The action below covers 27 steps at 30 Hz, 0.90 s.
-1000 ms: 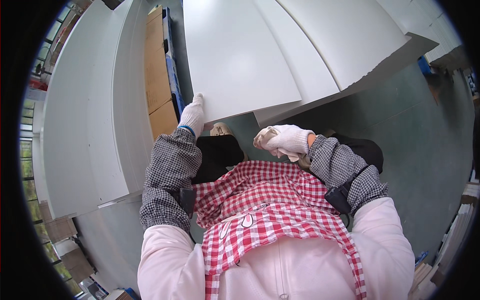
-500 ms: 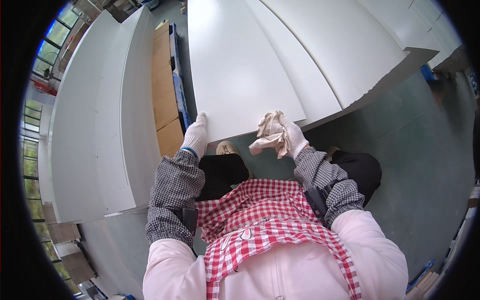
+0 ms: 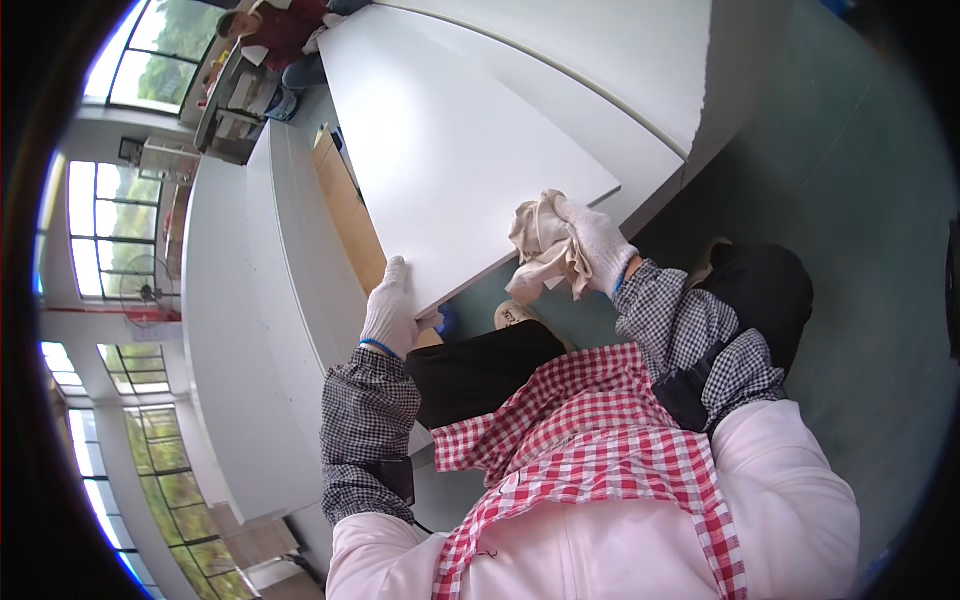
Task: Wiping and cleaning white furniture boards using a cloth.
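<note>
A crumpled cloth (image 3: 545,250) is sitting on the near edge of a big white board (image 3: 450,150). The right hand (image 3: 598,243) is squeezing it with curled fingers. The left hand (image 3: 390,312) is lying flat on the board's corner, fingers pressed together. Green floor (image 3: 820,230) is showing below.

Green floor (image 3: 850,200); windows (image 3: 100,200); cardboard box (image 3: 350,215).

My left hand (image 3: 390,312) and right hand (image 3: 597,240) wear white knit gloves with blue cuff edging. Black-and-white checked oversleeves cover my forearms, a black band at each elbow. Above them, pale pink sleeves. A red-and-white gingham apron hangs in front, over black trousers.
</note>
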### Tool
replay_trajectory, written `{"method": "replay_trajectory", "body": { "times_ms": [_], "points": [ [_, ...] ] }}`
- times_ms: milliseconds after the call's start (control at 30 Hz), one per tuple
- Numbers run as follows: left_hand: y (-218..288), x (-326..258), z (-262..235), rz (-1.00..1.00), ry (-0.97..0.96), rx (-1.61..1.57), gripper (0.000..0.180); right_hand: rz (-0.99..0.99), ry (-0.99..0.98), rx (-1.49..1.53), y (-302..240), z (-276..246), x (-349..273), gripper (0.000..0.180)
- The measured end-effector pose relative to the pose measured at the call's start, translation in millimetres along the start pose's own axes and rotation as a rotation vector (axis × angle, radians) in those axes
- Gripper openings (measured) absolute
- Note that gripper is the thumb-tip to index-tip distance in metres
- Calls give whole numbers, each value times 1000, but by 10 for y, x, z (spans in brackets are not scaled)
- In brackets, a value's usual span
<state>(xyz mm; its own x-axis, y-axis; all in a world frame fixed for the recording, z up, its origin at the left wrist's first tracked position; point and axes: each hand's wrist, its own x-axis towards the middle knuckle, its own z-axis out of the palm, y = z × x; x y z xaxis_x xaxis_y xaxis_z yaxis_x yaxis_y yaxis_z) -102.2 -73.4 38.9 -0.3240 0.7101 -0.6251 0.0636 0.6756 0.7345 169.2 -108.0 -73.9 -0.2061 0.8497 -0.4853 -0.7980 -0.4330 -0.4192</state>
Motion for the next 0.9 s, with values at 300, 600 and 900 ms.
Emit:
{"method": "replay_trajectory", "body": {
  "times_ms": [300,600,900],
  "points": [
    [145,-144,46,107,15,57,44,5,113,-76,-129,27,4,53],
    [111,-142,212,67,30,59,35,33,142,-123,-158,-74,32,56],
    [-153,-20,446,14,155,159,42,44,153,-172,-127,-299,23,65]
  ]
}}
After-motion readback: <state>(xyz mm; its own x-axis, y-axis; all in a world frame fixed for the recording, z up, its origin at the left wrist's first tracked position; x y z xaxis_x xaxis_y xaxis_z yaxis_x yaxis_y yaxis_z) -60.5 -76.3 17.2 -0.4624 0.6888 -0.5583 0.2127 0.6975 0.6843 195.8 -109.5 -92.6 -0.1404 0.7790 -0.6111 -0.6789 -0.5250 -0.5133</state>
